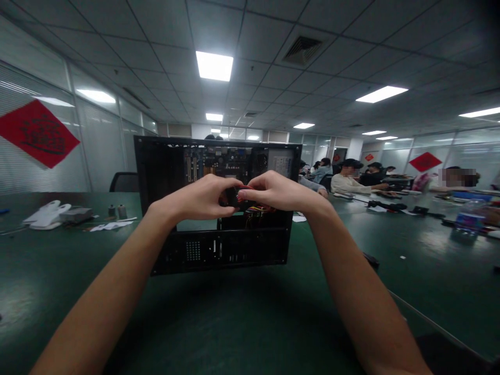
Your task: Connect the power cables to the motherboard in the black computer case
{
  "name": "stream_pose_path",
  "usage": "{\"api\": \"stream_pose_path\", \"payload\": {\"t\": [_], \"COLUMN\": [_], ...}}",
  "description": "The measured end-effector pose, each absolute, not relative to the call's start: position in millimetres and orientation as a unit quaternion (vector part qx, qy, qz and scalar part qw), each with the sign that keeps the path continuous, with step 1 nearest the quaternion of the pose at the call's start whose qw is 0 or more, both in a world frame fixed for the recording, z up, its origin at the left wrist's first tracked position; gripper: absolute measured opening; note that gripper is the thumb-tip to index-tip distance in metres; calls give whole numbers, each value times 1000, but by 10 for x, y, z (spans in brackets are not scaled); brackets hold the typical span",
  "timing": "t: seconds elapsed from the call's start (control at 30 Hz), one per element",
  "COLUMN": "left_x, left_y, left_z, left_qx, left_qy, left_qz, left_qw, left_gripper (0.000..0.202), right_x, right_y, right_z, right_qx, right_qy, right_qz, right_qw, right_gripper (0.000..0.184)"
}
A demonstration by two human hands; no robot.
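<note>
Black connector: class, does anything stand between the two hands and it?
Nothing visible does: the left hand and right hand both pinch the black connector directly, in front of the open computer case.

One computer case [167, 166], one black connector [233, 197], two small bottles [112, 210], two hands: left hand [203, 198], right hand [274, 191].

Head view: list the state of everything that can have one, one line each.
computer case: standing, side open, insides exposed
black connector: pinched between both hands
left hand: shut on the connector
right hand: shut on the connector
ceiling light: on
</note>
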State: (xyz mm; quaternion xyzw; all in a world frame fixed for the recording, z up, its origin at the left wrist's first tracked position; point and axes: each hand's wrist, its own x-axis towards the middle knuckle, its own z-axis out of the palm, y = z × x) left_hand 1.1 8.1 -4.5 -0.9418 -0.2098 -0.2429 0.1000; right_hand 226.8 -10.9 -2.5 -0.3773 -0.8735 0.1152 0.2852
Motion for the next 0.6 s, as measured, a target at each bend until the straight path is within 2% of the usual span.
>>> {"api": "stream_pose_path", "payload": {"t": [0.27, 0.47, 0.6], "left_x": [-17, -52, -53], "left_y": [59, 161, 224], "left_z": [-34, -50, -69], "left_qx": [-943, -943, -938], "left_qy": [-207, -213, -211], "left_qz": [-246, -254, -268], "left_qw": [88, 40, 67], "left_gripper": [52, 52, 50], "right_x": [2255, 2266, 2253], "right_y": [-74, -92, -33], "right_z": [-32, -40, -81], "right_qx": [-386, -419, -398], "right_qy": [-874, -866, -870], "right_qz": [102, 128, 150], "right_qw": [276, 241, 247], "right_gripper": [47, 42, 42]}}
